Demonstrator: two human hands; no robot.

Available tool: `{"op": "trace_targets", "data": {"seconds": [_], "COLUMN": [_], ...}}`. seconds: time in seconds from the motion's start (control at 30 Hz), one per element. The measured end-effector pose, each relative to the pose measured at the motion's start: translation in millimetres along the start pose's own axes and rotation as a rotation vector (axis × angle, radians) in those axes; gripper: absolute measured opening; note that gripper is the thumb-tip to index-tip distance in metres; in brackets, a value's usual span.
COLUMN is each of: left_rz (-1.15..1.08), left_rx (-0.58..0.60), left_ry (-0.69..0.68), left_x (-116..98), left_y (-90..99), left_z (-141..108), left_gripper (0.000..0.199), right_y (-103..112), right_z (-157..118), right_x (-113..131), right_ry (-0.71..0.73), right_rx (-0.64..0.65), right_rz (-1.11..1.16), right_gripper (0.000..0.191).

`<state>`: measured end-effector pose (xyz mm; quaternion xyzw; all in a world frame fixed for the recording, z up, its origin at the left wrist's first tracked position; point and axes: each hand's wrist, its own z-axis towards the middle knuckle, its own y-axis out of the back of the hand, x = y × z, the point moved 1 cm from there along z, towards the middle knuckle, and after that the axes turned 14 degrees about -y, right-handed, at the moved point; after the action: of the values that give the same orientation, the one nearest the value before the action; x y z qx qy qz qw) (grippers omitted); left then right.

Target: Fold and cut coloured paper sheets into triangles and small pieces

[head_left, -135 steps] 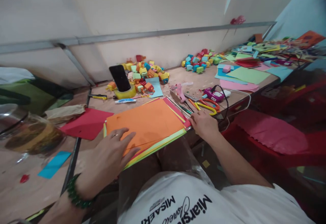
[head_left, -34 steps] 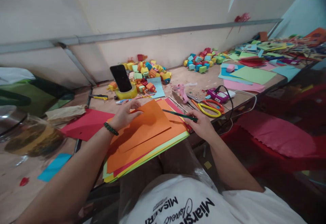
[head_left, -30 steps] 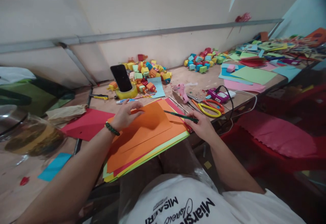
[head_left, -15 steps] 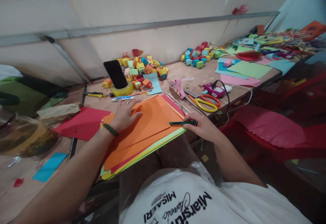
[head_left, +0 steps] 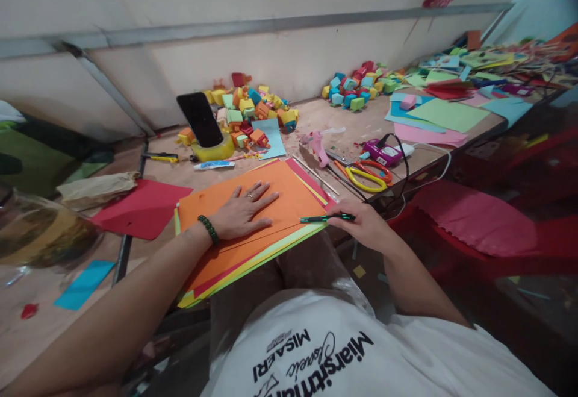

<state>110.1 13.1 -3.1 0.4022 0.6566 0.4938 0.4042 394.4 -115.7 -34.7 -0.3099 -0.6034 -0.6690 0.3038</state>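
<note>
Head view: mid-frame, our splayed left grip [head_left: 241,212] covers flimsy-looking orange paper [head_left: 291,189], best edge-held; right grip [head_left: 365,225] clasps slim green-black tool [head_left: 315,219].

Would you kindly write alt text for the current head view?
A person's left hand lies spread on orange paper atop a stack; the right hand holds a slim green tool at the stack's right edge. Beyond are a phone, glue gun and colorful blocks.

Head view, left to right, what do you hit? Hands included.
Small red scrap → blue paper strip → red sheet → left hand, flat on an orange sheet → pink glue gun → right hand, holding a slim dark green tool → red chair.
</note>
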Motion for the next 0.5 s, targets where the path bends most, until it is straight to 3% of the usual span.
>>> {"op": "trace_targets", "data": {"seconds": [0.5], "left_rz": [-0.009], "left_rx": [0.004], "left_ry": [-0.003], "left_x": [-0.9], "left_y": [-1.0], "left_z": [-0.2], "left_gripper": [0.07], "right_y": [-3.6], "right_z": [-4.5], "right_x": [0.3], "right_ry": [-0.006], "right_rx": [-0.004], "right_rz": [0.032], "right_gripper": [0.019]}}
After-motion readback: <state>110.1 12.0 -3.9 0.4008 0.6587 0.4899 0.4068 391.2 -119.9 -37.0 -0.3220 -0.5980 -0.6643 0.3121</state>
